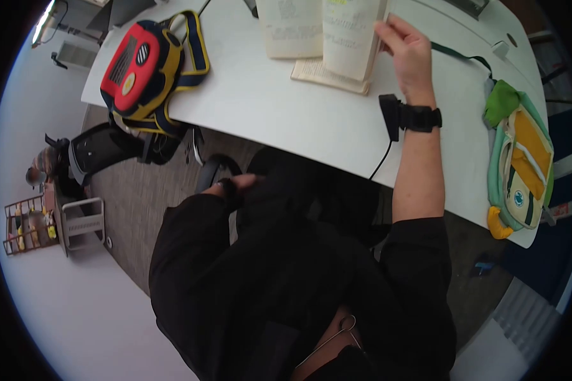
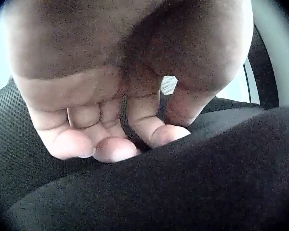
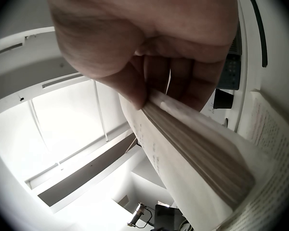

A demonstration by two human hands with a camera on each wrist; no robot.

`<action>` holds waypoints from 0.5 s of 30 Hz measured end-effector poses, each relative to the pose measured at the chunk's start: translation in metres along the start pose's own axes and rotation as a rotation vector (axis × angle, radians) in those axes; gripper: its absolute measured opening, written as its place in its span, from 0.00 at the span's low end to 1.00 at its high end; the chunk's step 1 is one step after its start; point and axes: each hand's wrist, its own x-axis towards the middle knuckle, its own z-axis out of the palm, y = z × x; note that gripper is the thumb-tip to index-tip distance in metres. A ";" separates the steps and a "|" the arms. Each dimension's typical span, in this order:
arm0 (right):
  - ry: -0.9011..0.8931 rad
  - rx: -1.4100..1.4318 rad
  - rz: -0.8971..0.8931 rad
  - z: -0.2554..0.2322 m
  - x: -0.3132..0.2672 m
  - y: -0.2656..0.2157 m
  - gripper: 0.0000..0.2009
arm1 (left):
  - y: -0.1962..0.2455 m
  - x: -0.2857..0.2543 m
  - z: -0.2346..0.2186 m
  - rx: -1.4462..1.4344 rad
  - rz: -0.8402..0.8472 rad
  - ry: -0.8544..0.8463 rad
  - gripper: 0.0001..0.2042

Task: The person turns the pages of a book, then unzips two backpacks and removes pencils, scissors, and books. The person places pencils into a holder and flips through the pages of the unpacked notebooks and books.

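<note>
A book (image 1: 292,32) is on the white table (image 1: 254,108) in front of the person, spread wide, with print on its pages. The right hand (image 1: 410,57) pinches the book at one side, with the thumb on one face of a thick bunch of pages and the fingers round the other. More pages (image 1: 330,73) lie just under it (I can't tell if they are part of the same book). A black strap (image 1: 419,119) goes round the right wrist, and a thin wire hangs near it.

The left hand (image 1: 246,182) is down by the person's lap, lower than the table top. Its fingers are bent in a loose, lazy way and grip nothing, and their tips are right by some dark cloth (image 2: 159,192).

Well to the left of the book sits a red bag (image 1: 133,70) with yellow and dark blue parts (bright as a toy!). A green and yellow bag (image 1: 521,159) lies at the right edge of the table. A black chair (image 1: 102,149) stands past the red bag.
</note>
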 end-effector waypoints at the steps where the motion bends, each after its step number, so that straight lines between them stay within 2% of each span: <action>1: -0.002 0.024 -0.012 -0.001 0.000 0.001 0.10 | 0.002 -0.002 0.003 0.018 0.017 -0.019 0.20; 5: 0.004 0.008 0.051 0.009 -0.004 -0.022 0.11 | -0.017 0.021 -0.001 -0.135 -0.049 -0.135 0.21; 10: -0.001 0.018 0.058 0.009 -0.003 -0.018 0.12 | -0.034 0.029 -0.018 -0.091 0.024 -0.154 0.24; 12: 0.057 0.040 0.064 0.011 -0.003 -0.019 0.12 | -0.043 0.037 -0.023 -0.105 0.052 -0.195 0.24; 13: -0.017 0.144 0.026 -0.033 0.014 0.019 0.11 | -0.044 0.042 -0.025 -0.099 0.089 -0.239 0.24; 15: 0.004 0.144 0.039 -0.035 0.015 0.018 0.11 | -0.041 0.036 -0.017 -0.122 0.084 -0.242 0.23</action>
